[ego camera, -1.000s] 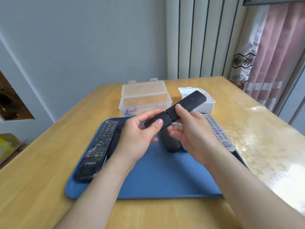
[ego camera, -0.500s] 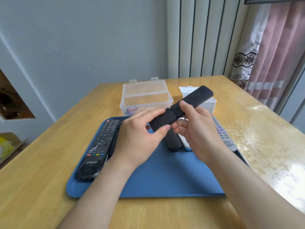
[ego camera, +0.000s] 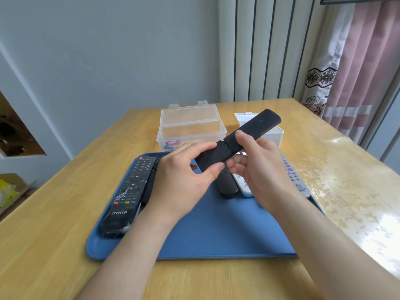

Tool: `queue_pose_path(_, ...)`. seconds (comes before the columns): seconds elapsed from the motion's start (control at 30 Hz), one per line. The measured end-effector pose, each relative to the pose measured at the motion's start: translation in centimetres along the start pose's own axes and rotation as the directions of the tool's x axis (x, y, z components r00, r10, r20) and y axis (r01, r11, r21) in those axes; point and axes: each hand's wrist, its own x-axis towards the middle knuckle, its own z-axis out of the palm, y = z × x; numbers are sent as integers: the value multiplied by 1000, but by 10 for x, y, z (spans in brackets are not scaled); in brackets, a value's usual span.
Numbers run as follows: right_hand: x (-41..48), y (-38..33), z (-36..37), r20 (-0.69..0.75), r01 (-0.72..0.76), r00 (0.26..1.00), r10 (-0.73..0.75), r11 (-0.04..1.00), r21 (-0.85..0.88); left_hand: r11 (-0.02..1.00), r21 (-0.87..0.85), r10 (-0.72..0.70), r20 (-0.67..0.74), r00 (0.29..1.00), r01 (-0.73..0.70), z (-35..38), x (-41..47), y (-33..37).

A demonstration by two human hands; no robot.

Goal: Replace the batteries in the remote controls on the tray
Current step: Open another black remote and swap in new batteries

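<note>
Above the blue tray (ego camera: 216, 230) I hold a slim black remote (ego camera: 257, 126), back side up and tilted up to the right. My right hand (ego camera: 257, 169) grips its body, thumb on top near the seam. My left hand (ego camera: 184, 178) pinches the battery cover (ego camera: 213, 155) at the lower end between thumb and fingers; a narrow gap shows at the seam. On the tray lie a black button remote (ego camera: 127, 195) at the left, another black remote (ego camera: 226, 185), a white remote (ego camera: 243, 185) and a grey remote (ego camera: 296, 180) at the right.
A clear plastic box (ego camera: 190, 124) with its lid up holds a few batteries (ego camera: 172, 144) behind the tray. A white box (ego camera: 272, 135) stands to its right, partly behind the held remote. The wooden table (ego camera: 65, 202) has a glossy patch at the right.
Both hands have lifted the black remote slightly up and to the right. The cover at its lower end has slid a little away from the body, opening a gap at the seam.
</note>
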Motion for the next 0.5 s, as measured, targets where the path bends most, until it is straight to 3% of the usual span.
queue_pose_path(0.33, 0, -1, 0, -31, 10, 999, -9, 1000, 23, 999, 48, -25, -5, 1000, 25, 0, 0, 3)
queue_pose_path(0.4, 1, -2, -1, -38, 4, 999, -3, 1000, 28, 998, 57, 25, 67, 997, -29, -1, 0, 0)
queue_pose_path(0.5, 3, -4, -5, -16, -40, 999, 42, 995, 86, 992, 79, 68, 285, 956, -94, -3, -1, -4)
